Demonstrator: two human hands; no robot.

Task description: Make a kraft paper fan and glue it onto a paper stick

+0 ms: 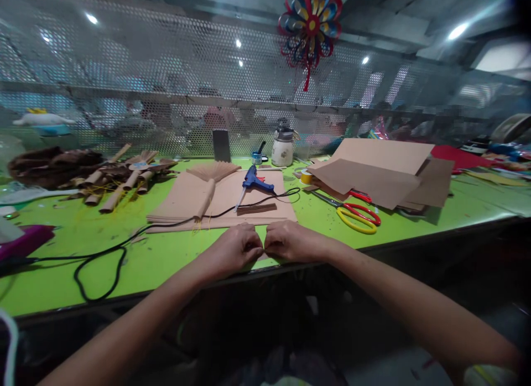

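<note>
At the table's front edge, my left hand [238, 245] and my right hand [290, 241] meet almost knuckle to knuckle. The fingers of each are pinched together on a small piece of brown paper [264, 256], mostly hidden beneath them. Just beyond lies a stack of brown paper sheets [174, 201]. On it rest a blue hot glue gun [257, 181], a narrow pile of folded brown paper strips [257, 209] and a pleated paper fan with a rolled handle [206, 198]. To the right are scissors with red and yellow handles [359, 215].
A black cord [120, 245] crosses the green table [166, 264] on the left. Several rolled paper pieces [130, 181] lie behind it. Large brown sheets [369, 178] and a yellow tape roll [306, 177] are at right. A bottle [282, 148] stands against the perforated metal screen [166, 120].
</note>
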